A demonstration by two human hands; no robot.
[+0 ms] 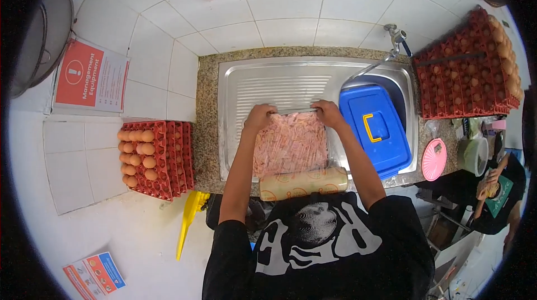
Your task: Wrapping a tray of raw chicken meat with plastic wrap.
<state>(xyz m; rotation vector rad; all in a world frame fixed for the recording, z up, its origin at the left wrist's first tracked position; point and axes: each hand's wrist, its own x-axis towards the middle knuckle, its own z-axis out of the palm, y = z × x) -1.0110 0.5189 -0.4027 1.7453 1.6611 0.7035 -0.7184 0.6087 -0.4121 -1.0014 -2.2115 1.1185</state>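
Seen from above, a person in a black printed shirt stands at a steel sink (235, 132) set in a speckled stone bench (206, 132). On the sink's ribbed drainboard lies a flat tray of pink minced meat (290, 143), near the bench's front edge. Both arms reach forward over it. The left hand (259, 117) and the right hand (328, 113) are held apart at the tray's far corners, each pinched closed on the far edge of a clear film (295, 111) stretched over the meat. The roll (302, 183) the film comes from lies across the near edge of the sink, touching the tray's near side, just in front of the person's chest.

The step in hand looks like wrapping: the film is drawn over the tray and is being pressed down along its far side. The next move would likely call for tucking that edge under, then freeing the sheet from the roll.

A blue lidded box (376, 127) sits in the basin to the right, under a tap (395, 36). Red egg trays (156, 157) stand at the left, and a taller stack (467, 70) at the right. A pink round lid (434, 159) lies on the bench. Another person is at the far right edge.
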